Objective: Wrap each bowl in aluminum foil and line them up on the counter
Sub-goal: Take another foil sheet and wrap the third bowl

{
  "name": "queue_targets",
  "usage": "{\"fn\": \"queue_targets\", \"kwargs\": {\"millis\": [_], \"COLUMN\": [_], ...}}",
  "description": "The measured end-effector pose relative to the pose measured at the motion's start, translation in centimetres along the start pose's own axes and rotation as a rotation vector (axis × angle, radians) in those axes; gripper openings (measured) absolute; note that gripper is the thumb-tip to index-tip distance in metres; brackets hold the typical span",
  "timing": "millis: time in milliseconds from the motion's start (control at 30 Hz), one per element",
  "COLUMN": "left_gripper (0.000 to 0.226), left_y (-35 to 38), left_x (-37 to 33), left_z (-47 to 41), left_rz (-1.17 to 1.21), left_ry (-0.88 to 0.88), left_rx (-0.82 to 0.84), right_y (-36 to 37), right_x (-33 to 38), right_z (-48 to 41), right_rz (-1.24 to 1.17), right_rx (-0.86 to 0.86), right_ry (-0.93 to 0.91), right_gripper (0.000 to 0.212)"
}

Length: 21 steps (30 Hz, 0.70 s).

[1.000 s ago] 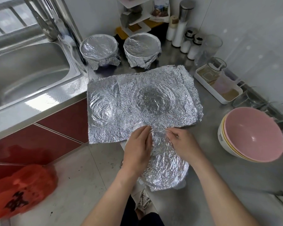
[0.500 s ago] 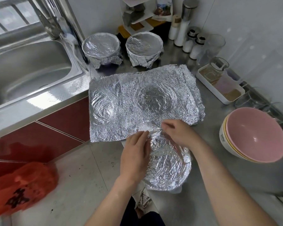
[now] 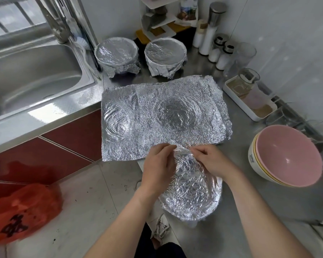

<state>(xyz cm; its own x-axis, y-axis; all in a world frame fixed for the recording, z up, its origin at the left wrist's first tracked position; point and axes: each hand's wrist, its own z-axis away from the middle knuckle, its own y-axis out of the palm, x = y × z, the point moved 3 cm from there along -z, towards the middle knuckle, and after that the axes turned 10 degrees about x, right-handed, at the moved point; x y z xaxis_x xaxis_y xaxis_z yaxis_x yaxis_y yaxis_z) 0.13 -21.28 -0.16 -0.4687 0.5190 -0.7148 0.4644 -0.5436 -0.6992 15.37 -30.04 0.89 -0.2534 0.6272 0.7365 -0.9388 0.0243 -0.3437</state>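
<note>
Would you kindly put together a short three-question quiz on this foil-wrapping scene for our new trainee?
1. True or false: the stacked pink bowls carry no foil.
2. How many wrapped bowls stand behind the flat foil sheet?
3. The left hand and right hand pinch the foil edge at which part of the near bowl? A far rim; B near rim; C base.

Key: 1 true; 2 two; 3 A.
</note>
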Motion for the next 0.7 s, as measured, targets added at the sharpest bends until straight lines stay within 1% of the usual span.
{"fn": "queue_targets", "kwargs": {"millis": [100, 200, 300, 400, 433, 567, 633, 700], "left_gripper": [0.022, 0.025, 0.04, 0.055, 0.055, 0.043, 0.04, 0.039], "left_y": [-0.5, -1.0, 0.3, 1.7, 1.8, 1.3, 1.1, 0.9], "left_x": [0.2, 0.4, 0.0, -0.7, -0.8, -0.7, -0.4, -0.3], "left_z": [-0.7, 0.8, 3.2, 4.2, 4.0, 2.7, 2.0, 1.3], "left_rz": [-0.03, -0.002, 0.123, 0.211, 0.219, 0.21, 0.19, 0.17], "left_ry": [0.004, -0.087, -0.187, -0.207, -0.21, -0.163, -0.124, -0.081], "left_rx": [-0.032, -0.055, 0.031, 0.074, 0.066, 0.063, 0.099, 0.151], "right_y": [-0.1, 0.0, 0.1, 0.3, 0.3, 0.3, 0.3, 0.2], "right_x": [-0.9, -0.9, -0.5, -0.6, -0.6, -1.2, -1.5, -1.5], "right_z": [0.7, 1.0, 0.5, 0.1, 0.2, 0.5, 0.7, 1.1], "right_rz": [-0.08, -0.141, -0.105, -0.091, -0.093, -0.156, -0.201, -0.233], "right_rx": [-0.061, -0.068, -0.026, -0.002, -0.009, -0.049, -0.079, -0.113], "right_ry": [0.006, -0.018, -0.041, -0.04, -0.038, -0.045, -0.061, -0.069], "right_gripper": [0.031, 0.036, 0.039, 0.035, 0.034, 0.028, 0.021, 0.019]}}
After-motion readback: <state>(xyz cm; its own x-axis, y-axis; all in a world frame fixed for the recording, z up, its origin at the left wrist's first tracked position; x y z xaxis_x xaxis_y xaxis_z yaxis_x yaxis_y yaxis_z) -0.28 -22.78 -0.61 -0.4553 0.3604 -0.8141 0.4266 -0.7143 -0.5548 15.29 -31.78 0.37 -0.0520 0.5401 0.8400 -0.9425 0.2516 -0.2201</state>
